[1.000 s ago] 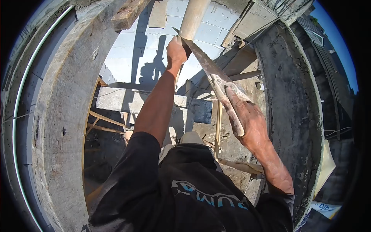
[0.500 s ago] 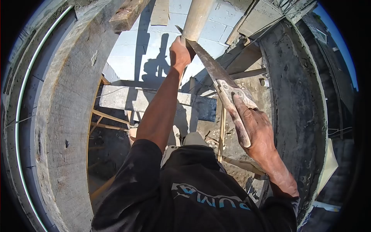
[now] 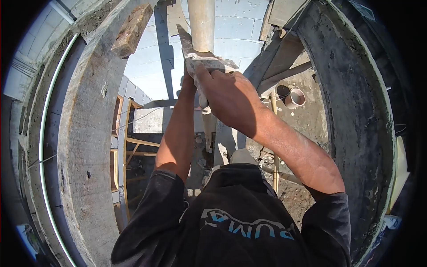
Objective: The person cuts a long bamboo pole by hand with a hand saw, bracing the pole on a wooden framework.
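A round, pale pole (image 3: 201,26) comes down from the top of the view. Across its lower end lies a hand saw, its toothed metal blade (image 3: 185,40) pointing up and left. My right hand (image 3: 233,95) is closed around the worn, whitish saw handle (image 3: 198,66), the thumb lying along it. My left hand (image 3: 188,80) reaches up to the pole just below the blade. The saw and my right hand cover its fingers, so I cannot see its grip.
A thick timber board (image 3: 86,147) curves along the left, with a short wood block (image 3: 132,31) near its top. A rough grey beam (image 3: 358,124) runs down the right. Far below are a bucket (image 3: 295,98), a grey slab (image 3: 149,120) and a thin upright pole (image 3: 275,169).
My right hand has pushed the saw up and left, bringing the handle close to the pole. The view has shifted, and my left hand, seen gripping at the pole before, is now mostly covered.
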### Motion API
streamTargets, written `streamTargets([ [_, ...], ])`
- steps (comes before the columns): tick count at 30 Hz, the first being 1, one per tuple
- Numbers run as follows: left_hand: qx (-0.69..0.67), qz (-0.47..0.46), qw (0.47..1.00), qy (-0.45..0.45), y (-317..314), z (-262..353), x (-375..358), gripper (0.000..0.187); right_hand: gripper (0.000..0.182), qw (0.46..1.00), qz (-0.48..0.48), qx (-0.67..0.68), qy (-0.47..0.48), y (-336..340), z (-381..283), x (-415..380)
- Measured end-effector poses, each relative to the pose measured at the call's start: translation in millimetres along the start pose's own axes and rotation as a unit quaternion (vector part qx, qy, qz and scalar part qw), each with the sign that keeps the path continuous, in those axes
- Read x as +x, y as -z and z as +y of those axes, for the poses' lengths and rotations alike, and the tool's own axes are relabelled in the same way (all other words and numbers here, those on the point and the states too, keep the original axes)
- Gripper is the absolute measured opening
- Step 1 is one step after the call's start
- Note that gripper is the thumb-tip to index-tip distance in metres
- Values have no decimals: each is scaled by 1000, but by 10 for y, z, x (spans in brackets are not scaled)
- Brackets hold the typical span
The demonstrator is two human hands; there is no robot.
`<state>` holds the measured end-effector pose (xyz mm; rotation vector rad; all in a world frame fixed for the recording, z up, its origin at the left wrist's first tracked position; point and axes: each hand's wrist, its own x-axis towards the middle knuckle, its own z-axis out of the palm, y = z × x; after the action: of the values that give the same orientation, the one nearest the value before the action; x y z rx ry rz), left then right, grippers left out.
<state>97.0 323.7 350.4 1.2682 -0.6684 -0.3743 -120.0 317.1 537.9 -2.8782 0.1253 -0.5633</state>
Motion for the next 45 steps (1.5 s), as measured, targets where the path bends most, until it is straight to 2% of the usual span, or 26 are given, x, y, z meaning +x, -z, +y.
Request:
streamTargets([
  [1,13,-10,1000,-6,80,11,-105,29,57,999,-41,-29,-6,33,-99,-8],
  [4,50,-43,997,-28,371,51,-544,32,59,999,-31,32,29,7,-355,-94],
  [7,67,-70,994,-47,685,115,-1005,37,66,988,-66,123,68,18,-574,-246],
  [12,78,-105,989,-73,976,390,-1458,44,63,976,-61,159,137,38,-872,-485],
  [13,78,-110,988,-78,1001,460,-1508,46,56,969,-80,193,132,77,-925,-518],
  [17,72,-131,984,-100,1052,669,-1612,53,48,962,-17,229,145,24,-1130,-669],
  [21,61,-147,979,-127,1084,853,-1647,60,43,957,-10,190,219,-67,-1272,-707],
  [25,46,-162,974,-151,1101,978,-1660,67,44,922,-122,238,281,89,-1213,-559],
  [28,43,-169,971,-164,1102,1036,-1683,73,50,906,-151,282,277,62,-1276,-552],
  [31,45,-153,975,-152,1084,1041,-1702,65,47,908,-130,264,297,41,-1229,-546],
  [34,45,-117,984,-124,1037,880,-1663,59,49,925,-118,267,244,83,-1076,-492],
  [35,45,-101,988,-110,1003,795,-1643,57,55,935,-115,255,216,100,-1016,-476],
  [40,-1,-55,998,-22,590,205,-1238,50,69,980,-125,118,102,172,-597,-398],
  [42,-38,-56,998,6,319,-32,-962,49,62,992,-71,47,88,147,-356,-333],
  [44,-93,-60,993,38,43,-284,-575,48,64,995,-62,-12,77,152,-135,-269],
  [45,-134,-70,987,55,-76,-413,-378,48,64,996,-76,0,50,215,-53,-218],
])
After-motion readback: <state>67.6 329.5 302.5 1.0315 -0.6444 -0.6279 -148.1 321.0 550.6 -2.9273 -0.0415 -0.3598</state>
